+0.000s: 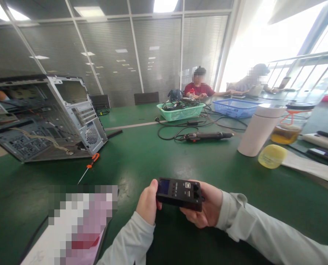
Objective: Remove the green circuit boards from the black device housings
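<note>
Between my two hands is a small black electronic tester box [177, 193] with a dark blue screen and several ports on its face. My left hand [148, 203] grips its left end, thumb at the screen side. Around the right end and underside, my right hand [206, 206] is closed, fingers partly hidden by the box. It is held above the green table [136, 158], tilted so its face shows. An orange-handled screwdriver [89, 166] lies to the left, beyond a blurred-out sheet or screen [78, 224].
An open computer case [86, 121] stands at left. Ahead lie an electric screwdriver [208, 136] with cable, a green basket [180, 112] of cables and a blue basket [235, 108]. A white tumbler [259, 130], yellow object [272, 156] and jar [287, 130] stand right. Two people [199, 88] sit beyond.
</note>
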Available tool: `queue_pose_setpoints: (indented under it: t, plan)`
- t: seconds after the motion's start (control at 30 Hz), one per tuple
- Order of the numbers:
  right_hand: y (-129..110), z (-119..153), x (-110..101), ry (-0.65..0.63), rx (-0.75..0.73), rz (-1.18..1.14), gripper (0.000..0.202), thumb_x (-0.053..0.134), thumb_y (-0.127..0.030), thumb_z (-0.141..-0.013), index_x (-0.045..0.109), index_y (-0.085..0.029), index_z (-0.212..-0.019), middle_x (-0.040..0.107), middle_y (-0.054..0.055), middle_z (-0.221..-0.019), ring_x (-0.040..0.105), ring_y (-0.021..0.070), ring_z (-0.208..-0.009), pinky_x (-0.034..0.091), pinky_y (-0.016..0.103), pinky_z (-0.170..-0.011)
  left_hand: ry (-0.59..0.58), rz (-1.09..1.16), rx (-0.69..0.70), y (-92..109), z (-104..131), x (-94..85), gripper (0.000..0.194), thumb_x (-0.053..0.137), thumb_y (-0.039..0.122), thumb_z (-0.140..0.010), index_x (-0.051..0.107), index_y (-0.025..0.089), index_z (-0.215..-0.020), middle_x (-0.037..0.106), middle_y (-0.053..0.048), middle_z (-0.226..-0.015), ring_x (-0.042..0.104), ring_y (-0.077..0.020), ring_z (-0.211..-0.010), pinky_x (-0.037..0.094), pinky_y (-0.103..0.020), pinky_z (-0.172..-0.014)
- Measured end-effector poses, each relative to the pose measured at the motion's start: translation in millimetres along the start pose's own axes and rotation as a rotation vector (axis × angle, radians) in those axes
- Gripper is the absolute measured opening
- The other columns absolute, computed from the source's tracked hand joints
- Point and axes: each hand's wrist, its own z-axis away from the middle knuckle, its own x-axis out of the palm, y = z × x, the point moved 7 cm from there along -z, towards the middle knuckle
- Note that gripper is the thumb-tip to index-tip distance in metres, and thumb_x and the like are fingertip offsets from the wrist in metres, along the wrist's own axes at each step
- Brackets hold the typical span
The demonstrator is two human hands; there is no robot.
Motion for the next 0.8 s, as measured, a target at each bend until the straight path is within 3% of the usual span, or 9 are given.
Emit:
queue_pose_setpoints:
  t: [0.1, 0.17, 0.3, 0.37, 0.43, 0.5, 0.63, 0.8]
  plan:
    - [-0.3, -2.7, -6.2, 0.073, -0.043, 0.022, 0.065, 0.005, -0.053, -0.096, 0.049, -0.013, -0.069, 0.046, 0.003, -0.047, 0.044, 0.0085, -0.034, 0.032, 0.014, -0.033, -0.038, 0.025, -0.042, -5.7, -4.0, 1.6, 0.062, 0.027, 0.068, -0.078, 0.047, 0.022, -0.041, 0.046, -0.003, -0.038, 0.045, -0.0154, -0.039, 0.037, -0.028, -0.043]
    - [-7.1, -1.8, -18.1, 0.227, -0.143, 0.109, 0.054, 0.019, -0.051, -0.096, 0.050, -0.012, -0.075, 0.049, 0.002, -0.052, 0.047, 0.0085, -0.039, 0.037, 0.015, -0.038, -0.037, 0.052, -0.032, -2.5, -5.2, 0.8, 0.057, 0.032, 0.066, -0.077, 0.056, 0.019, -0.054, 0.054, -0.003, -0.046, 0.049, -0.0165, -0.044, 0.038, -0.028, -0.044]
    - [-32.4, 12.3, -38.9, 0.557, -0.470, 0.358, 0.033, 0.057, -0.044, -0.079, 0.051, -0.015, -0.094, 0.054, 0.002, -0.073, 0.055, 0.0122, -0.061, 0.048, 0.022, -0.055, 0.013, -0.031, 0.190, 21.0, -1.3, -4.0, 0.045, 0.041, 0.050, -0.079, 0.065, 0.017, -0.097, 0.068, -0.009, -0.095, 0.062, -0.0236, -0.087, 0.050, -0.033, -0.071]
    - [-47.6, 24.5, -36.5, 0.633, -0.704, 0.575, 0.033, 0.066, -0.037, -0.072, 0.055, -0.016, -0.095, 0.054, 0.003, -0.086, 0.054, 0.0138, -0.074, 0.049, 0.026, -0.068, -0.008, -0.112, 0.264, 26.7, 2.0, -1.6, 0.041, 0.048, 0.043, -0.079, 0.062, 0.018, -0.108, 0.065, -0.010, -0.111, 0.059, -0.0249, -0.101, 0.049, -0.036, -0.081]
    - [-59.4, 40.3, -20.3, 0.675, -0.986, 0.953, 0.027, 0.064, -0.031, -0.076, 0.058, -0.017, -0.098, 0.052, 0.005, -0.094, 0.052, 0.0151, -0.083, 0.047, 0.029, -0.078, -0.023, -0.147, 0.298, 26.8, 4.2, 1.1, 0.041, 0.055, 0.035, -0.077, 0.059, 0.020, -0.115, 0.062, -0.010, -0.117, 0.058, -0.0248, -0.103, 0.050, -0.037, -0.082]
    - [-60.1, 50.2, -2.7, 0.668, -1.166, 1.299, 0.027, 0.056, -0.028, -0.083, 0.056, -0.018, -0.109, 0.051, 0.007, -0.101, 0.051, 0.0169, -0.090, 0.046, 0.032, -0.083, -0.014, -0.135, 0.333, 26.4, 5.7, 2.5, 0.043, 0.058, 0.029, -0.075, 0.056, 0.022, -0.117, 0.061, -0.009, -0.119, 0.058, -0.0243, -0.106, 0.050, -0.036, -0.082]
    - [-58.0, 56.9, 8.4, 0.649, -1.228, 1.578, 0.037, 0.053, -0.022, -0.088, 0.044, -0.019, -0.123, 0.049, 0.010, -0.111, 0.049, 0.0199, -0.101, 0.046, 0.035, -0.088, 0.004, -0.076, 0.395, 27.8, 6.7, 3.5, 0.034, 0.060, 0.022, -0.073, 0.056, 0.023, -0.107, 0.060, -0.008, -0.122, 0.057, -0.0234, -0.110, 0.050, -0.036, -0.084]
    - [-58.9, 61.6, 13.2, 0.676, -1.262, 1.715, 0.045, 0.052, -0.022, -0.087, 0.038, -0.018, -0.130, 0.048, 0.011, -0.114, 0.048, 0.0210, -0.105, 0.047, 0.035, -0.089, 0.026, -0.128, 0.497, 33.6, 8.8, 1.7, 0.028, 0.062, 0.019, -0.073, 0.056, 0.023, -0.100, 0.061, -0.007, -0.119, 0.058, -0.0229, -0.108, 0.053, -0.036, -0.082]
